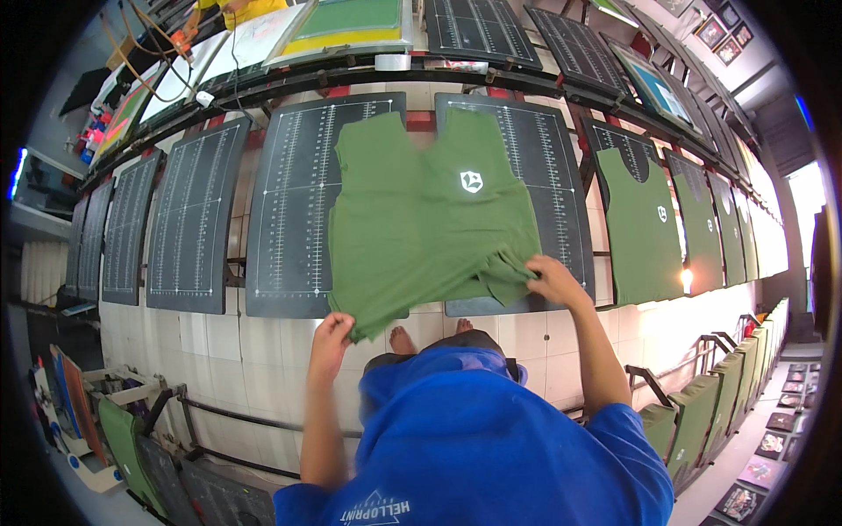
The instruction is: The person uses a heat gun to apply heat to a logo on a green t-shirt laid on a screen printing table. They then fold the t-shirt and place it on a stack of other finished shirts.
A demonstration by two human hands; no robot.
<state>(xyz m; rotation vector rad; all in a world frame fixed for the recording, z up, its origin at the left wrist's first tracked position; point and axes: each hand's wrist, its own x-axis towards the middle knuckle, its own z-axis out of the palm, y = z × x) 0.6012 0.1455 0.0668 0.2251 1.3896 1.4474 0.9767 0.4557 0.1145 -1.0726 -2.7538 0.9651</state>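
A green shirt panel with a small white shield print stretches across two dark printing boards, bridging the gap between them. The left board and the right board carry white ruler markings. My left hand pinches the panel's near left corner, just off the board's front edge. At the near right, my right hand is closed on the panel's edge, where the cloth bunches into folds. The panel's far end, with a neck-like notch, lies flat on the boards.
More green panels with white prints lie on boards to the right. Bare ruled boards continue leftward. Beyond a dark rail stands a framed screen; a person in yellow is at the far left. Black railings run behind me.
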